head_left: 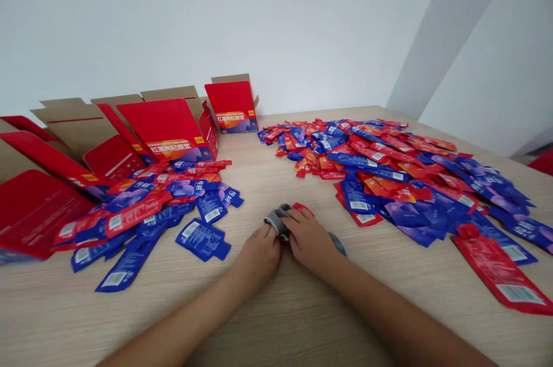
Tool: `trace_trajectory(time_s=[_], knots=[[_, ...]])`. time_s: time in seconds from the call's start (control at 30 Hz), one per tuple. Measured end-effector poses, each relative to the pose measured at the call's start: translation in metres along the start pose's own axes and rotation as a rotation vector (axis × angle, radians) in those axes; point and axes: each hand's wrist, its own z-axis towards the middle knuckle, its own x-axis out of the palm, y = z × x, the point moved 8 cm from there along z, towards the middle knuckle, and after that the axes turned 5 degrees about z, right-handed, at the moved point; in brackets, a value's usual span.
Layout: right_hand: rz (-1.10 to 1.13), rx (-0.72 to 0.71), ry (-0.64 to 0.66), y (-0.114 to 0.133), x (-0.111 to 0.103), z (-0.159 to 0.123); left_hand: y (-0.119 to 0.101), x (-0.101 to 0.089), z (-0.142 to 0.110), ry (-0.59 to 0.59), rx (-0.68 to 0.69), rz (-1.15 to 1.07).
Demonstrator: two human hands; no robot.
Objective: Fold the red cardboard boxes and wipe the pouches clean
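Note:
At the near middle of the table my hands meet over a crumpled grey cloth. My left hand has its fingers closed on the cloth's left side. My right hand presses on the same cloth with its fingers curled over it. A bit of a red pouch shows just beyond the right fingers; the rest of it is hidden. Part of the cloth also sticks out right of my right wrist. Left of my hands, a single blue pouch lies flat.
A big heap of red and blue pouches spreads over the right side. Open red cartons stand at the left, with a smaller pouch pile before them. Another carton stands near the wall. One red pouch lies at the near right.

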Motion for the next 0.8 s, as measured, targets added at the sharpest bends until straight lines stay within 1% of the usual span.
trace_trajectory(time_s=[0.07, 0.1, 0.2, 0.27, 0.3, 0.37, 0.47, 0.53, 0.57, 0.63, 0.7, 0.77, 0.8], knots=[[-0.051, 0.021, 0.013, -0.010, 0.000, 0.006, -0.002, 0.002, 0.003, 0.063, 0.005, 0.033], [-0.083, 0.047, 0.007, -0.020, -0.003, 0.010, -0.002, 0.002, 0.004, 0.099, 0.000, 0.037], [-0.187, 0.193, -0.047, -0.056, -0.018, 0.014, -0.001, 0.001, 0.005, 0.194, 0.001, 0.022], [-0.226, 0.261, -0.095, -0.068, -0.028, 0.011, 0.001, -0.002, 0.003, 0.206, 0.013, 0.009], [-0.227, 0.259, -0.119, -0.067, -0.031, 0.008, 0.003, -0.004, 0.002, 0.200, 0.018, 0.002], [-0.203, 0.175, -0.132, -0.050, -0.030, 0.004, 0.008, -0.006, -0.001, 0.187, 0.022, -0.014], [-0.151, 0.007, -0.045, -0.012, -0.012, 0.002, 0.013, -0.005, -0.003, 0.186, 0.017, -0.036], [-0.134, -0.028, 0.019, -0.001, -0.001, 0.005, 0.015, -0.003, -0.003, 0.182, 0.009, -0.056], [-0.134, -0.017, 0.030, -0.002, 0.001, 0.007, 0.016, -0.003, -0.003, 0.173, 0.005, -0.068], [-0.146, 0.050, 0.019, -0.017, -0.001, 0.011, 0.018, -0.002, -0.002, 0.145, -0.010, -0.103], [-0.146, 0.165, -0.047, -0.046, -0.011, 0.012, 0.022, -0.002, -0.003, 0.092, -0.051, -0.181], [-0.130, 0.271, -0.132, -0.076, -0.023, 0.008, 0.030, -0.002, -0.005, 0.015, -0.137, -0.362], [-0.110, 0.303, -0.175, -0.088, -0.029, 0.006, 0.036, 0.000, -0.007, -0.014, -0.211, -0.505]])
